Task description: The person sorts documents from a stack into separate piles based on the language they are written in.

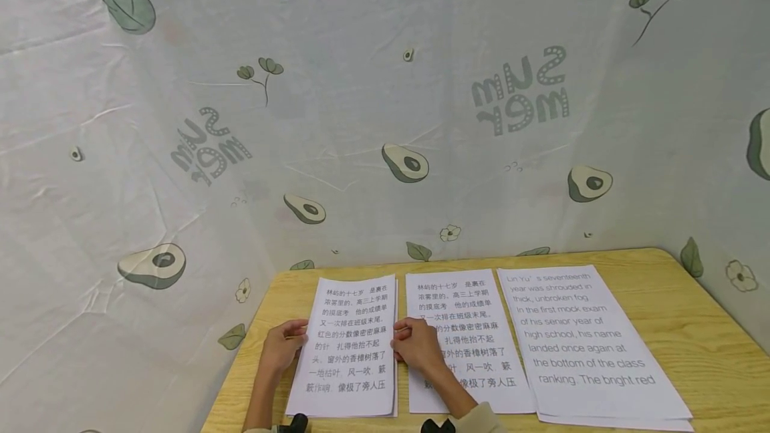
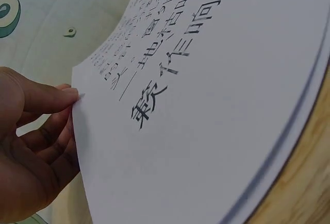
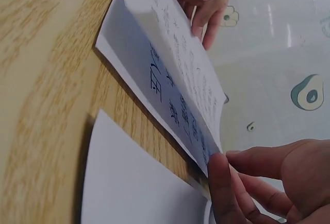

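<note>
A printed paper sheet with large Chinese text is held up between both hands at the left of the table. My left hand pinches its left edge, thumb on the printed face in the left wrist view. On the opposite edge, the thumb and fingers of my right hand grip the paper. The right wrist view shows the sheet bowed and raised along its near side over another printed sheet. My right forearm passes over the middle paper stack, hiding part of its Chinese text.
To the right lies a stack of sheets with English text, its lower sheets fanned out slightly. All the paper is on a light wooden table. A pale curtain printed with avocados hangs behind the table and along its left side.
</note>
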`<state>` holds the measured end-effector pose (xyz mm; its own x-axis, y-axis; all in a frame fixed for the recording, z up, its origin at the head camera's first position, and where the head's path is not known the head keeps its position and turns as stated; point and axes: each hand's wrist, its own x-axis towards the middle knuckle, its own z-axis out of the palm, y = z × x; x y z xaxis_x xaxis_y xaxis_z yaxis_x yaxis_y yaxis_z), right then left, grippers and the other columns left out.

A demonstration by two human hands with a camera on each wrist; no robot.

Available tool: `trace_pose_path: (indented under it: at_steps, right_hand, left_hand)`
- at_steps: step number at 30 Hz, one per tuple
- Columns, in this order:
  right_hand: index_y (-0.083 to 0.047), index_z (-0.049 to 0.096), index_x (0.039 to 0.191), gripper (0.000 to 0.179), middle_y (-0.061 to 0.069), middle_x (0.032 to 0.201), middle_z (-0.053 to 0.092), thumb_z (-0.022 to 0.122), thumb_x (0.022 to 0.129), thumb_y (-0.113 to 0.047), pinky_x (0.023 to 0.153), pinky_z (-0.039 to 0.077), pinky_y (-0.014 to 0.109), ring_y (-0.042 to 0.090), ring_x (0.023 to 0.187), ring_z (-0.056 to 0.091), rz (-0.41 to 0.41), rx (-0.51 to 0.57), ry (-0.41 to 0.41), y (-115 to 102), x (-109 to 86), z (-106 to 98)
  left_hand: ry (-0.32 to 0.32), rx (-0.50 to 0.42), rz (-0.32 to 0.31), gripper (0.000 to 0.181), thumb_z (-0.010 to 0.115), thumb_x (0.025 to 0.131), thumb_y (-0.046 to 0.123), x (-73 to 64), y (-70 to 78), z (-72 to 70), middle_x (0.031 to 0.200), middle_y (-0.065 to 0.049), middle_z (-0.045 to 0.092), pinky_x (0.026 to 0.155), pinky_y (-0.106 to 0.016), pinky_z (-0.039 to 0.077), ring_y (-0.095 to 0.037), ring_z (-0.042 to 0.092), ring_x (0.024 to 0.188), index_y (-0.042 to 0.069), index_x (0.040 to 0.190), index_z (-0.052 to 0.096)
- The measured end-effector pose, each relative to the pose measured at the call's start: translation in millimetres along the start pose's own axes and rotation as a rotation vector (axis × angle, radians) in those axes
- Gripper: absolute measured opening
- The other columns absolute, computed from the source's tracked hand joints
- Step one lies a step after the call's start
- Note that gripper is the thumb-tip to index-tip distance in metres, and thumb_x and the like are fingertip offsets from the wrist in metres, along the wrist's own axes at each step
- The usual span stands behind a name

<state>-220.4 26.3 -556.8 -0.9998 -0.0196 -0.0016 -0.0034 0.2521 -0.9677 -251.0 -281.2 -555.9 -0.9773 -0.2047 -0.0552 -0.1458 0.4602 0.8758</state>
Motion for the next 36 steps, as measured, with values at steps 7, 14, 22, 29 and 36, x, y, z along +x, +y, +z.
trace_pose_path:
  at_steps: [7, 14, 22, 29, 36]
  right_hand:
    - [0.006, 0.075, 0.114, 0.029, 0.007, 0.083, 0.073, 0.077, 0.086, 0.002, 0.055, 0.055, 0.023, 0.013, 0.06, 0.068, -0.04, -0.063, 0.015, -2.4, -2.4, -12.3]
    - [0.007, 0.074, 0.116, 0.028, 0.009, 0.088, 0.074, 0.078, 0.089, -0.003, 0.057, 0.06, 0.028, 0.017, 0.064, 0.072, -0.007, -0.035, 0.014, -2.4, -9.0, -35.1]
    - [0.004, 0.075, 0.119, 0.029, 0.009, 0.093, 0.075, 0.078, 0.092, -0.008, 0.06, 0.062, 0.029, 0.018, 0.067, 0.072, 0.062, -0.063, 0.05, 5.2, -15.4, -67.2]
    - [0.004, 0.074, 0.122, 0.031, 0.009, 0.093, 0.074, 0.077, 0.095, -0.011, 0.061, 0.063, 0.03, 0.017, 0.071, 0.072, 0.097, -0.077, 0.095, 14.6, -18.7, -99.4]
    - [0.004, 0.074, 0.124, 0.032, 0.009, 0.095, 0.076, 0.076, 0.096, -0.013, 0.061, 0.062, 0.029, 0.017, 0.071, 0.073, 0.125, -0.108, 0.134, 20.3, -21.6, -128.1]
  left_hand:
    - [0.051, 0.014, 0.028, 0.033, 0.069, 0.098, 0.0, -4.4, 2.4, -2.9, 0.112, -0.025, 0.072, 0.064, -0.026, 0.058, -0.021, 0.072, 0.085, -0.009, 0.13, 0.071]
    - [0.056, 0.028, 0.067, 0.033, 0.072, 0.098, 0.003, -11.5, 15.2, 10.5, 0.112, -0.021, 0.074, 0.063, -0.024, 0.057, -0.02, 0.069, 0.085, -0.006, 0.13, 0.072]
    - [-0.003, -0.013, 0.093, 0.034, 0.073, 0.099, 0.008, -23.9, 38.1, 45.7, 0.111, -0.016, 0.075, 0.069, -0.026, 0.061, -0.019, 0.069, 0.089, -0.002, 0.131, 0.073]
    - [-0.08, -0.043, 0.12, 0.035, 0.075, 0.098, 0.012, -29.4, 51.6, 83.7, 0.108, -0.012, 0.074, 0.068, -0.026, 0.061, -0.019, 0.068, 0.086, 0.0, 0.131, 0.074]
    - [-0.115, -0.06, 0.124, 0.034, 0.076, 0.098, 0.012, -34.4, 64.8, 116.6, 0.105, -0.01, 0.073, 0.064, -0.025, 0.059, -0.019, 0.066, 0.08, 0.002, 0.13, 0.075]
